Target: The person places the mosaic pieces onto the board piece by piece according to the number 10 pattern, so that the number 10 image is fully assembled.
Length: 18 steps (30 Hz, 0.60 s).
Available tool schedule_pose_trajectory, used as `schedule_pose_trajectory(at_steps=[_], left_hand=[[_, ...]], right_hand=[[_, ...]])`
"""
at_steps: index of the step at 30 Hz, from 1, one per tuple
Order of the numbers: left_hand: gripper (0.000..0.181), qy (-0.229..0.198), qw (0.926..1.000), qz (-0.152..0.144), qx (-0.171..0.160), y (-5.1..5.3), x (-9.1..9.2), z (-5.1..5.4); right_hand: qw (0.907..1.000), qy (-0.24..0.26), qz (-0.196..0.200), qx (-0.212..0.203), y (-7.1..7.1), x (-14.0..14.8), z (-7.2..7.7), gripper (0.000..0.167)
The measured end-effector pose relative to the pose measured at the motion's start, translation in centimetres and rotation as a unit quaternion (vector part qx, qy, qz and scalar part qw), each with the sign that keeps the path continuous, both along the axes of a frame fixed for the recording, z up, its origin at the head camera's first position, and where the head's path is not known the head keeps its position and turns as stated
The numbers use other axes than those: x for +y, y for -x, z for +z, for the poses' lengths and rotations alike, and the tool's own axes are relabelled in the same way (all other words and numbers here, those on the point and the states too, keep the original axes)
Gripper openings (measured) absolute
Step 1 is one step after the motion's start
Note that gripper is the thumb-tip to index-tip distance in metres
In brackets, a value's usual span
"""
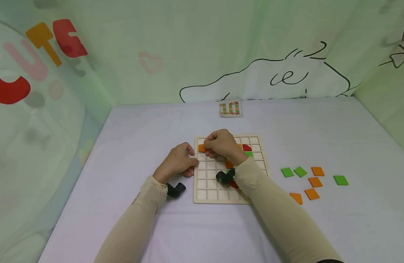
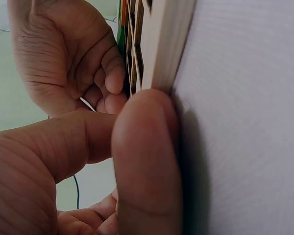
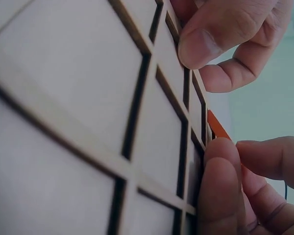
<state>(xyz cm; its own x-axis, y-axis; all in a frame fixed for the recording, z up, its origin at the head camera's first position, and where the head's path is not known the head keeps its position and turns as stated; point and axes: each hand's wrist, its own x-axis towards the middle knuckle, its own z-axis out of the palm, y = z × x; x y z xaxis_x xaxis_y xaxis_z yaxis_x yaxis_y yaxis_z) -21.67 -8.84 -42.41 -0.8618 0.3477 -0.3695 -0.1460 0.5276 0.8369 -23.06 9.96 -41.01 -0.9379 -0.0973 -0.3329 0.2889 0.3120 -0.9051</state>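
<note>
Only the right-wrist view shows how the orange tile (image 3: 219,125) tilts, pinched in the right hand (image 1: 220,145)'s grip; from the head it's at the grid board (image 1: 202,197)'s upper left. The left wrist reveals the board's thick side, touched by the left hand (image 1: 176,160), its grip relaxed. The head view alone shows one pattern card (image 1: 231,108), three loose green tiles (image 1: 287,172) and four loose orange tiles (image 1: 315,182).

Board (image 1: 202,184) free lower left — right sleeve (image 1: 284,215) blocks lower right
</note>
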Motion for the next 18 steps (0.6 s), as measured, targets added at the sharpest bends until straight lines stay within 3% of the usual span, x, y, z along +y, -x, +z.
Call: schedule_pose_trajectory(at_steps=[10, 18], left_hand=[[0.026, -0.003, 1.0, 0.0, -0.001, 0.01, -0.02, -0.09], [0.026, 0.001, 1.0, 0.002, -0.001, -0.06, 0.04, 0.09]], right_hand=[[0.9999, -0.005, -0.009, -0.012, 0.03, -0.08, -0.05, 0.013], [0.9997, 0.022, -0.003, 0.011, -0.64, 0.69, 0.02, 0.017]])
